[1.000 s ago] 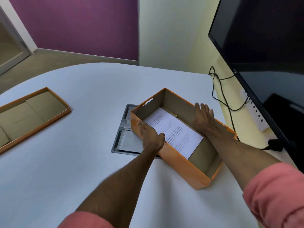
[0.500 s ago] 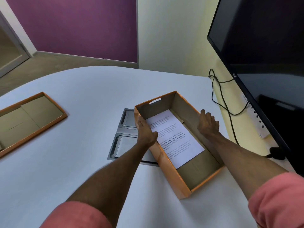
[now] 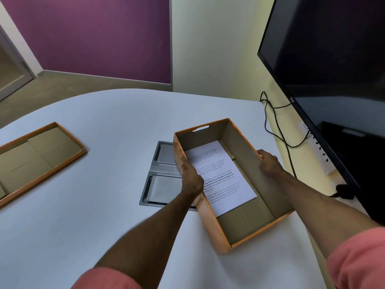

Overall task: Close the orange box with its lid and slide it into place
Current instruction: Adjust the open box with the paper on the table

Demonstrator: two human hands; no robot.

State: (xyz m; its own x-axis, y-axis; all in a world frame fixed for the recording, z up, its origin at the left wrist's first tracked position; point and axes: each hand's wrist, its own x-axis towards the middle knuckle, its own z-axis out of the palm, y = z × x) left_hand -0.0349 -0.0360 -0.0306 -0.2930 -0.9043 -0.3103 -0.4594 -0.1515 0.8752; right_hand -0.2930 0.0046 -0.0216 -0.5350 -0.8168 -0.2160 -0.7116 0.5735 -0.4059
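The orange box (image 3: 216, 230) lies open on the white table, brown inside, with a printed white sheet (image 3: 220, 176) on its bottom. My left hand (image 3: 190, 178) grips the box's left long wall, thumb outside and fingers over the rim. On the opposite long wall my right hand (image 3: 269, 163) holds the rim. The box's lid (image 3: 39, 157) lies upside down at the table's left edge, well apart from the box, orange rim up and brown inside showing.
A grey metal cable hatch (image 3: 160, 180) is set flush into the table (image 3: 104, 205), partly under the box. A large dark screen (image 3: 333, 59) hangs at the right, with black cables (image 3: 273, 126) and a white power strip (image 3: 320, 151) on the wall below it.
Both hands have gone from lying flat inside the box to gripping its long walls. The box has been turned clockwise, so that its long axis now points more away from me.
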